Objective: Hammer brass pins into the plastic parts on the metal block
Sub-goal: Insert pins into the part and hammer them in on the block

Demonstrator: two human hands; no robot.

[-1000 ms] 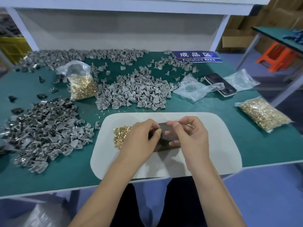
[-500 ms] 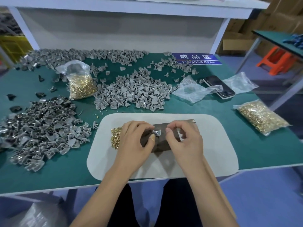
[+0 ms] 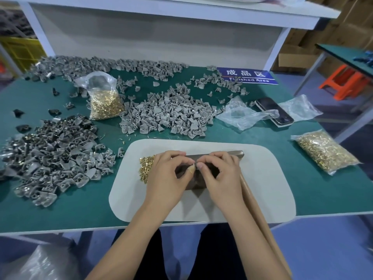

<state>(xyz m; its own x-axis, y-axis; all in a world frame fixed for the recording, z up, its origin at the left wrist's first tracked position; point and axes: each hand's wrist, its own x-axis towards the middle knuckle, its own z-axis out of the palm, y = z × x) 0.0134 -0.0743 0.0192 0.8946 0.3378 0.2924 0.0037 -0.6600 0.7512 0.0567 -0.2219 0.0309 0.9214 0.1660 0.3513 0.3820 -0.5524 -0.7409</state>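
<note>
A dark metal block (image 3: 196,186) lies on a white mat (image 3: 262,178) at the table's front edge. My left hand (image 3: 167,175) and my right hand (image 3: 221,175) rest over the block, thumbs and forefingers meeting at its middle. Both pinch a small grey plastic part, which the fingertips almost hide. No pin can be made out there. Loose brass pins (image 3: 145,166) lie in a small heap beside my left hand. A hammer (image 3: 236,153) with a wooden handle lies under my right wrist and forearm, its head at the block's far right corner.
Grey plastic parts are heaped behind the mat (image 3: 169,116) and to the left (image 3: 54,154). Bags of brass pins stand at the back left (image 3: 106,104) and lie at the right (image 3: 325,152). A phone (image 3: 274,112), crumpled clear bags (image 3: 240,114) and a blue sign (image 3: 248,76) are at the back right.
My fingertips have closed together over the plastic part on the block, which showed between them half a second ago. The view has tipped down and the hammer handle now shows.
</note>
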